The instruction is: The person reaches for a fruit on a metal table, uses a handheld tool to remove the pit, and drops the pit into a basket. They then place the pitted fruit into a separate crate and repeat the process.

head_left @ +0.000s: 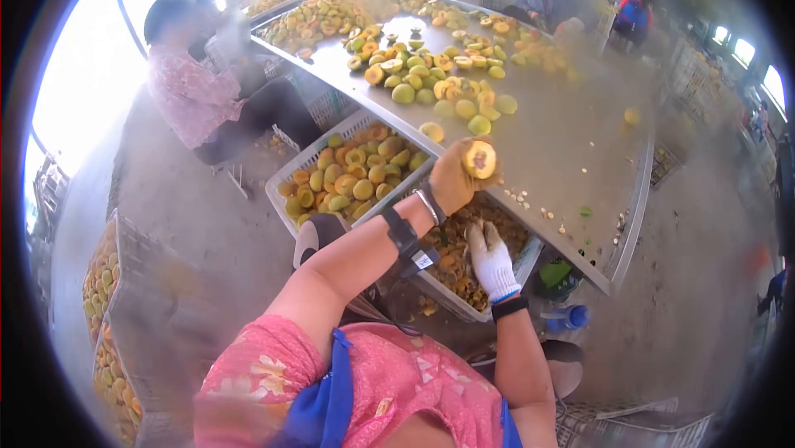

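Note:
My left hand (460,178), in a tan, stained glove, is closed around a peach half (479,159). The cut yellow face with its reddish-brown centre is turned up towards me, above the near edge of the metal table (546,150). Lower down, my right hand (493,264), in a white glove with brown-stained fingers, is over a crate of brown pits and scraps (451,270). Its fingers look curled, and whatever they hold is hidden from view. Close to my left forearm stands a pale crate (286,191) full of peach halves (356,171).
Whole and halved peaches (422,67) are heaped on the table, with small bits near its right corner. A blue cup (568,318) is on the floor to my right. A person in a pink top (186,88) sits at left. Stacked fruit crates (112,365) line the lower left.

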Tool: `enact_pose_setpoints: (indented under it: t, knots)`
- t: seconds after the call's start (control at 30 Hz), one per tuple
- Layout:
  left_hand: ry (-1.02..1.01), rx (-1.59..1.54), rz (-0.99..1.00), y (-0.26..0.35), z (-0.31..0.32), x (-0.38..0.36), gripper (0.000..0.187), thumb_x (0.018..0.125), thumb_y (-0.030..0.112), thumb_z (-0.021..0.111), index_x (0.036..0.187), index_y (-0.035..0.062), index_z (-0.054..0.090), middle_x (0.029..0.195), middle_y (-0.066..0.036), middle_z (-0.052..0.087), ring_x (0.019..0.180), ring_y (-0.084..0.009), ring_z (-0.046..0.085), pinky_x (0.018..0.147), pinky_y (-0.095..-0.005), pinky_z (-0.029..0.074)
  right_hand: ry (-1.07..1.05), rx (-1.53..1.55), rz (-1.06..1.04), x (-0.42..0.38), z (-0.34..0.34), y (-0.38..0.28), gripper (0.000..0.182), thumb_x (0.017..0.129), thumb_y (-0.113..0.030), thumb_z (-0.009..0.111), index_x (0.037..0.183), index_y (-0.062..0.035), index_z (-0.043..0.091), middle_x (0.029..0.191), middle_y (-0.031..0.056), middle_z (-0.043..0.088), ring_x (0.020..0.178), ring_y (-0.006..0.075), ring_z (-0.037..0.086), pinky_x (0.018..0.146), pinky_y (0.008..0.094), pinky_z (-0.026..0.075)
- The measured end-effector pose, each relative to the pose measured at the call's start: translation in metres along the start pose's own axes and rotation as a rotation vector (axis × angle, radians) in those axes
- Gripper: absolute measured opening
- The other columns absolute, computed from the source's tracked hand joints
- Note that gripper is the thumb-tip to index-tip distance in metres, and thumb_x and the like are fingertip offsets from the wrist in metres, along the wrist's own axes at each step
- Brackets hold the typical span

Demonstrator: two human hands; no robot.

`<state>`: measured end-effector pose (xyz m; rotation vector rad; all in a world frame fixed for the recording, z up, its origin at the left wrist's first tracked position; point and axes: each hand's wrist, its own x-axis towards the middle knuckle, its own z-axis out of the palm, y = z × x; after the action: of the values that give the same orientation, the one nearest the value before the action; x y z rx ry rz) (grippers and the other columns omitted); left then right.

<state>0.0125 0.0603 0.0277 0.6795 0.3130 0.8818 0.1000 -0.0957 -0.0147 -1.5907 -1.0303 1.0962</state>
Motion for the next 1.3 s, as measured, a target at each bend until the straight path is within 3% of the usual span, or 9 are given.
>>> enact_pose_setpoints:
  t: [0.07, 0.17, 0.27, 0.33, 0.43, 0.83, 0.97, 1.1, 1.3]
  knots:
    - [0.028, -0.147, 0.049, 0.004, -0.014, -0.019, 0.042, 0.105, 0.032, 0.042, 0.129, 0.0003, 0.054, 0.113, -0.016, 0.065, 0.107, -0.0318, 0.067, 0.095, -0.0480, 0.057, 0.107, -0.052, -0.445, 0.010, 0.011, 0.007, 0.028, 0.104, -0.030, 0.055, 0.107, -0.0021, 0.059, 0.079, 0.0117, 0.063, 0.074, 0.0256, 0.065, 0.068, 0.0364, 0.051]
    - [0.038, 0.043, 0.188, -0.005, -0.028, -0.036, 0.042, 0.105, 0.032, 0.042, 0.130, 0.0003, 0.054, 0.114, -0.018, 0.065, 0.106, -0.0328, 0.067, 0.093, -0.0468, 0.057, 0.091, -0.091, -0.424, 0.010, 0.017, -0.007, 0.031, 0.103, -0.030, 0.055, 0.110, -0.0005, 0.060, 0.094, 0.0256, 0.065, 0.091, 0.0444, 0.063, 0.079, 0.0432, 0.050]
    - [0.051, 0.288, 0.263, -0.010, -0.028, -0.052, 0.043, 0.105, 0.031, 0.042, 0.132, 0.0001, 0.053, 0.114, -0.019, 0.065, 0.104, -0.0329, 0.067, 0.091, -0.0457, 0.057, 0.061, -0.187, -0.288, 0.005, 0.018, -0.030, 0.034, 0.104, -0.026, 0.054, 0.122, 0.0027, 0.060, 0.102, 0.0166, 0.066, 0.095, 0.0240, 0.063, 0.084, 0.0346, 0.050]
    - [0.021, -0.123, 0.105, -0.008, -0.025, -0.057, 0.043, 0.104, 0.030, 0.041, 0.133, -0.0001, 0.052, 0.114, -0.020, 0.065, 0.103, -0.0325, 0.067, 0.091, -0.0450, 0.056, 0.037, -0.219, -0.270, 0.010, 0.019, -0.029, 0.036, 0.105, -0.025, 0.052, 0.126, 0.0036, 0.058, 0.112, 0.0240, 0.065, 0.104, 0.0330, 0.064, 0.086, 0.0384, 0.051]
    - [-0.005, -0.147, 0.068, -0.009, -0.020, -0.060, 0.041, 0.100, 0.026, 0.047, 0.131, -0.0007, 0.054, 0.109, -0.017, 0.064, 0.098, -0.0285, 0.065, 0.091, -0.0427, 0.054, 0.062, -0.325, -0.383, 0.020, 0.022, -0.016, 0.040, 0.104, -0.024, 0.052, 0.132, 0.0044, 0.055, 0.121, 0.0292, 0.062, 0.112, 0.0397, 0.062, 0.091, 0.0414, 0.050]
    - [0.200, 0.062, 0.081, -0.013, -0.003, -0.063, 0.033, 0.102, 0.027, 0.046, 0.114, 0.0002, 0.062, 0.101, -0.012, 0.065, 0.090, -0.0213, 0.064, 0.085, -0.0371, 0.056, -0.024, -0.097, -0.275, 0.018, 0.024, -0.006, 0.046, 0.105, -0.034, 0.052, 0.126, 0.0061, 0.056, 0.112, 0.0274, 0.066, 0.107, 0.0378, 0.064, 0.089, 0.0384, 0.049]
    - [0.229, 0.071, -0.033, -0.004, 0.002, -0.067, 0.039, 0.104, 0.035, 0.047, 0.106, 0.0003, 0.065, 0.093, -0.009, 0.065, 0.083, -0.0194, 0.064, 0.075, -0.0332, 0.056, -0.004, -0.230, -0.229, 0.009, 0.026, -0.008, 0.044, 0.106, -0.035, 0.050, 0.124, 0.0052, 0.057, 0.110, 0.0248, 0.067, 0.103, 0.0340, 0.064, 0.088, 0.0376, 0.049]
    - [0.276, 0.357, 0.256, -0.037, -0.009, -0.059, 0.044, 0.107, 0.040, 0.045, 0.101, 0.0019, 0.066, 0.094, -0.011, 0.068, 0.081, -0.0204, 0.066, 0.074, -0.0327, 0.057, 0.003, -0.164, -0.258, 0.012, 0.029, 0.014, 0.042, 0.107, -0.034, 0.049, 0.122, 0.0042, 0.058, 0.104, 0.0190, 0.068, 0.097, 0.0278, 0.063, 0.087, 0.0368, 0.049]
    - [0.059, 0.278, -0.081, -0.010, -0.014, -0.058, 0.060, 0.109, 0.042, 0.039, 0.082, -0.0026, 0.067, 0.077, -0.012, 0.067, 0.071, -0.0190, 0.064, 0.068, -0.0315, 0.053, -0.150, 0.016, -0.219, 0.013, 0.019, 0.027, 0.037, 0.106, -0.037, 0.052, 0.114, -0.0028, 0.062, 0.089, 0.0016, 0.062, 0.077, 0.0113, 0.055, 0.069, 0.0268, 0.045]
